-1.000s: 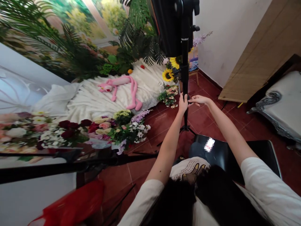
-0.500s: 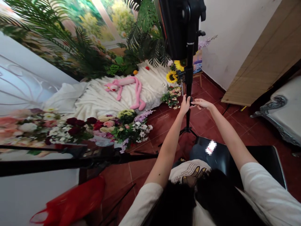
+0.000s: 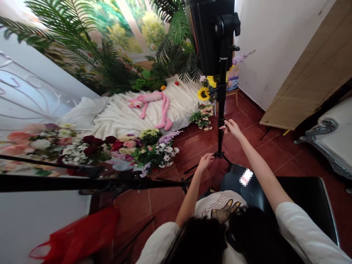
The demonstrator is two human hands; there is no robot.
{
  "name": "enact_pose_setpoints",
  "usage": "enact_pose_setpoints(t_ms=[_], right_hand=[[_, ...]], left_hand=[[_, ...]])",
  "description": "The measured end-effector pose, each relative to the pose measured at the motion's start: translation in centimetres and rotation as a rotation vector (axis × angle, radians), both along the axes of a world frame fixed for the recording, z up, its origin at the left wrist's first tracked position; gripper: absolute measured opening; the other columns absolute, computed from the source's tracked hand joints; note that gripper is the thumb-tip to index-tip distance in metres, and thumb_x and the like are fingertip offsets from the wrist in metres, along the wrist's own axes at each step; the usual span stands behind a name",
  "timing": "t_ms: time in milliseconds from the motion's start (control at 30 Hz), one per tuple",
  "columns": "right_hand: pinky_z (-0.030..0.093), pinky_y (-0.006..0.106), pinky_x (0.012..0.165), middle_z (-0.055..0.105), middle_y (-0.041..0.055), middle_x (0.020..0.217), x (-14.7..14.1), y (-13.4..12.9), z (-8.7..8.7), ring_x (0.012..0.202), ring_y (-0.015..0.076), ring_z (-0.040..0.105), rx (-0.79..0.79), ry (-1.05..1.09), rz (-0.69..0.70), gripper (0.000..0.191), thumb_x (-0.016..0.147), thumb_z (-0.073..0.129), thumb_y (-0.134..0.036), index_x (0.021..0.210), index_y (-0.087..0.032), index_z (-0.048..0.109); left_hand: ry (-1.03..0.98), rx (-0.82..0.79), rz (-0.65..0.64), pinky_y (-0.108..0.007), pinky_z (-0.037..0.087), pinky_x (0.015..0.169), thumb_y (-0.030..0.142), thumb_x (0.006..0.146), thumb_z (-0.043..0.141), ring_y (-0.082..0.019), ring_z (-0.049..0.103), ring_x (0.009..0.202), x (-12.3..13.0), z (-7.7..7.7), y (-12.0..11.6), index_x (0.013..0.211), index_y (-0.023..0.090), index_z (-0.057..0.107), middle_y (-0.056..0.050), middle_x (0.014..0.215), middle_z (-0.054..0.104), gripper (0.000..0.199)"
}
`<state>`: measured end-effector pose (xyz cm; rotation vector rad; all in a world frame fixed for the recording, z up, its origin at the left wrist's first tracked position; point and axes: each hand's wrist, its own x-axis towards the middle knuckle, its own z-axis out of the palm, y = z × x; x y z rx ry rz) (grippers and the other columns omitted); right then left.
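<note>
A black light stand [image 3: 220, 99] rises in front of me, with a large black lamp head [image 3: 210, 40] on top. My right hand [image 3: 231, 128] is beside the pole, just below a dark collar, with fingers partly stretched and apart. Its fingertips reach the pole's right side; I cannot tell whether they touch. Lower down, my left hand [image 3: 206, 161] is left of the stand's leg hub [image 3: 219, 154]. Its fingers are loosely stretched towards the hub, and contact there is unclear.
A pink plush toy [image 3: 152, 98] lies on a white furry cover [image 3: 118, 110], with artificial flowers [image 3: 129, 146] in front. Another black stand [image 3: 110, 182] crosses the left. A blurred-out phone-like object [image 3: 246, 177] rests near my lap. A red bag [image 3: 82, 233] and a board [image 3: 297, 77] flank me.
My left hand has come off the pole and moved down and left to near the leg hub. My right hand stays by the pole, slightly lower. The view has shifted a little.
</note>
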<state>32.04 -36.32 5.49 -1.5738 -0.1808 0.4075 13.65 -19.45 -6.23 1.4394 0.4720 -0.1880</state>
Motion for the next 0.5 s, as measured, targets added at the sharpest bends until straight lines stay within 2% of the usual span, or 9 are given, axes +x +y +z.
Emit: enact_pose_setpoints(t_ms=[67, 133, 233, 300, 400, 500], right_hand=[[0.046, 0.017, 0.047, 0.069, -0.0044, 0.063, -0.3, 0.4, -0.5, 0.042, 0.0081, 0.057, -0.007, -0.030, -0.063, 0.048, 0.087, 0.055, -0.063, 0.079, -0.025, 0.027], [0.044, 0.017, 0.046, 0.065, -0.0054, 0.058, -0.5, 0.8, -1.1, 0.042, 0.0084, 0.056, -0.026, -0.069, -0.140, 0.049, 0.086, 0.053, -0.067, 0.078, -0.026, 0.028], [0.040, 0.017, 0.044, 0.059, -0.0065, 0.053, -0.8, 1.4, -1.8, 0.041, 0.0086, 0.053, -0.029, -0.150, -0.247, 0.051, 0.084, 0.050, -0.071, 0.077, -0.026, 0.027], [0.038, 0.018, 0.044, 0.056, -0.0074, 0.052, -1.0, 1.9, -2.0, 0.040, 0.0089, 0.050, -0.034, -0.189, -0.319, 0.053, 0.082, 0.046, -0.075, 0.077, -0.026, 0.024], [0.038, 0.019, 0.044, 0.054, -0.0082, 0.054, -1.5, 2.9, -2.3, 0.040, 0.0095, 0.049, -0.059, -0.253, -0.452, 0.053, 0.083, 0.036, -0.078, 0.080, -0.027, 0.022], [0.038, 0.020, 0.044, 0.054, -0.0087, 0.058, -2.4, 5.1, -2.9, 0.040, 0.0100, 0.049, -0.042, -0.265, -0.532, 0.050, 0.085, 0.022, -0.078, 0.084, -0.028, 0.021]], left_hand=[[0.126, -0.004, 0.083, -0.035, 0.057, 0.081, 0.044, 0.078, 0.068, -0.018, 0.072, 0.077, -5.2, -2.4, 1.6, 0.092, 0.013, 0.070, -0.011, 0.088, 0.076, 0.034], [0.246, 0.036, 0.186, -0.036, 0.057, 0.080, 0.044, 0.076, 0.069, -0.020, 0.072, 0.076, -10.0, -4.1, 3.7, 0.086, 0.014, 0.070, -0.009, 0.082, 0.075, 0.031], [0.307, 0.138, 0.344, -0.038, 0.057, 0.081, 0.045, 0.074, 0.068, -0.024, 0.073, 0.085, -16.1, -5.2, 7.5, 0.078, 0.017, 0.068, -0.006, 0.079, 0.074, 0.028], [0.279, 0.227, 0.461, -0.040, 0.057, 0.084, 0.048, 0.074, 0.066, -0.026, 0.073, 0.088, -19.2, -4.7, 10.3, 0.078, 0.019, 0.067, -0.006, 0.078, 0.074, 0.030], [0.256, 0.370, 0.660, -0.046, 0.056, 0.088, 0.053, 0.074, 0.065, -0.028, 0.072, 0.094, -22.3, -2.3, 13.5, 0.088, 0.020, 0.065, -0.007, 0.082, 0.073, 0.037], [-0.030, 0.484, 0.752, -0.046, 0.051, 0.102, 0.055, 0.074, 0.068, -0.026, 0.064, 0.119, -23.2, 1.6, 14.8, 0.121, 0.027, 0.059, -0.009, 0.122, 0.068, 0.055]])
